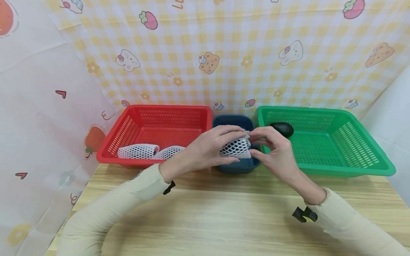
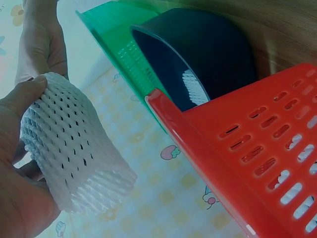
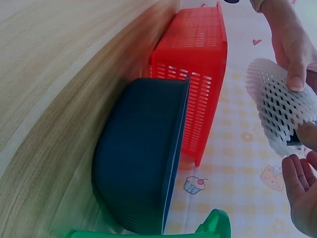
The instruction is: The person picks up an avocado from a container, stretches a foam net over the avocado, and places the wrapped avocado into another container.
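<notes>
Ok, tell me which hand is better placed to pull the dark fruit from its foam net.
Probably the right hand: it touches the end of the foam net where the dark fruit shows, toward the green basket. The left hand grips the foam net's body.

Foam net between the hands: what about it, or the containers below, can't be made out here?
- Head view: the left end of the foam net, behind the left hand.
- Right wrist view: most of the dark thing inside it, covered by the net.
- Head view: much of the blue bin's inside, behind the hands and net.
- Right wrist view: most of the green basket, cut off by the bottom edge.
</notes>
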A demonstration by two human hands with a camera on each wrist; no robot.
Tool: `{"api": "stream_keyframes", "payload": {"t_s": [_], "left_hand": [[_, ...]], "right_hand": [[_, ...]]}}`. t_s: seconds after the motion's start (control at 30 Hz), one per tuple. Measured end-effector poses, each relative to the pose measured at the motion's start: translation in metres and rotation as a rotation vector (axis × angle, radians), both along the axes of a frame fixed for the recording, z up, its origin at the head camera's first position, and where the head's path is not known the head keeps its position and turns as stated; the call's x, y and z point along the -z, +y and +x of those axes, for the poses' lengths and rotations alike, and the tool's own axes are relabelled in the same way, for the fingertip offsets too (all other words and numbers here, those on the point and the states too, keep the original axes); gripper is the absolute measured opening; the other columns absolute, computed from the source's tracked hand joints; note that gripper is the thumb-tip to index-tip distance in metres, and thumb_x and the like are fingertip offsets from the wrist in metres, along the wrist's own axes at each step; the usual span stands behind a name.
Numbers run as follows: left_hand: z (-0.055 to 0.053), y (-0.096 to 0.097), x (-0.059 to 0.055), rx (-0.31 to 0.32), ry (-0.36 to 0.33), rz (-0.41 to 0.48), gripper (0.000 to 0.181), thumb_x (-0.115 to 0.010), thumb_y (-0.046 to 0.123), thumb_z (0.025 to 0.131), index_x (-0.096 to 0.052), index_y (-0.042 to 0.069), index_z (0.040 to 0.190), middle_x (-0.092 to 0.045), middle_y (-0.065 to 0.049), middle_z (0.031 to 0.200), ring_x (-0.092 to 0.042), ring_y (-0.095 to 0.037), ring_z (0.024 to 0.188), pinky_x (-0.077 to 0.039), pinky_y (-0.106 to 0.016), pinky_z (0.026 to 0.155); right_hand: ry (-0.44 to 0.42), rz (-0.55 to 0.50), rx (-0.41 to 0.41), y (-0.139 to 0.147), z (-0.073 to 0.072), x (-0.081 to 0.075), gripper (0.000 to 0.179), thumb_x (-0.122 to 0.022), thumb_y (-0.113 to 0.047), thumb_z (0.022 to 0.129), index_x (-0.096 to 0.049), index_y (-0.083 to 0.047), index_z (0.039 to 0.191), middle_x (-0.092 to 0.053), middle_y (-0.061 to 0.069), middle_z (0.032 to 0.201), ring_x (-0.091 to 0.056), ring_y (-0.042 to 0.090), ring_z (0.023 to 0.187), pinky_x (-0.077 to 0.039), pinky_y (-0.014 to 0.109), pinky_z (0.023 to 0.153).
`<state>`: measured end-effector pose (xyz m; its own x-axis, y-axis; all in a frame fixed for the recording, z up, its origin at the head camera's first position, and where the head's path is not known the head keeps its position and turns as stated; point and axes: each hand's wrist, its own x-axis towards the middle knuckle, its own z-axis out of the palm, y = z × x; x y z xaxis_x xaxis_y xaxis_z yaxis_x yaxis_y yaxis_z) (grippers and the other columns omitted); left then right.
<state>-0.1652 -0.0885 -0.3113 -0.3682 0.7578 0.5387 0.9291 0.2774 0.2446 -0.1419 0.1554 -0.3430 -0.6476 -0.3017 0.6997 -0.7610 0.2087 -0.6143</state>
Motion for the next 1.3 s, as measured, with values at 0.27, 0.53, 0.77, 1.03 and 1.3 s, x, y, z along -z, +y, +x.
{"api": "stream_keyframes", "payload": {"t_s": [0.27,0.53,0.77,1.03,1.3], "left_hand": [[0.0,-0.002,0.0,0.018,0.05,-0.003,0.067,-0.088,0.026,0.082,-0.059,0.003,0.139,-0.054,-0.012,0.141,-0.049,-0.021,0.127,-0.041,-0.025,0.103],[0.001,-0.003,0.001,0.043,0.05,-0.019,0.065,-0.087,0.025,0.084,-0.06,0.004,0.138,-0.054,-0.012,0.142,-0.047,-0.02,0.13,-0.038,-0.025,0.106],[0.002,-0.002,-0.001,0.053,0.059,-0.032,0.063,-0.086,0.026,0.084,-0.061,0.004,0.137,-0.054,-0.012,0.141,-0.046,-0.021,0.131,-0.039,-0.025,0.105],[0.003,0.0,-0.003,0.038,0.073,-0.039,0.061,-0.086,0.026,0.085,-0.062,0.005,0.136,-0.055,-0.011,0.141,-0.046,-0.021,0.131,-0.042,-0.025,0.102],[0.002,0.0,-0.003,0.053,0.059,-0.025,0.06,-0.086,0.025,0.085,-0.062,0.004,0.136,-0.056,-0.01,0.14,-0.046,-0.02,0.13,-0.04,-0.024,0.104]], "right_hand": [[0.001,0.106,0.055,0.001,-0.002,0.001,0.069,-0.084,0.022,0.066,-0.061,0.002,0.128,-0.059,0.012,0.124,-0.057,0.025,0.113,-0.051,0.027,0.093],[-0.127,0.213,0.021,0.002,-0.001,0.005,0.076,-0.08,0.019,0.075,-0.05,-0.001,0.142,-0.06,0.011,0.133,-0.061,0.024,0.116,-0.051,0.03,0.094],[-0.107,0.165,-0.016,0.0,0.0,0.007,0.068,-0.075,0.024,0.076,-0.054,0.003,0.138,-0.064,0.014,0.125,-0.066,0.023,0.106,-0.053,0.027,0.089],[-0.105,0.119,-0.023,-0.003,0.0,0.009,0.056,-0.074,0.026,0.076,-0.061,0.007,0.127,-0.066,0.015,0.117,-0.067,0.02,0.1,-0.054,0.025,0.086],[-0.079,0.087,-0.031,-0.003,-0.001,0.012,0.052,-0.074,0.028,0.075,-0.061,0.008,0.122,-0.065,0.013,0.117,-0.067,0.019,0.1,-0.055,0.027,0.085]]}}
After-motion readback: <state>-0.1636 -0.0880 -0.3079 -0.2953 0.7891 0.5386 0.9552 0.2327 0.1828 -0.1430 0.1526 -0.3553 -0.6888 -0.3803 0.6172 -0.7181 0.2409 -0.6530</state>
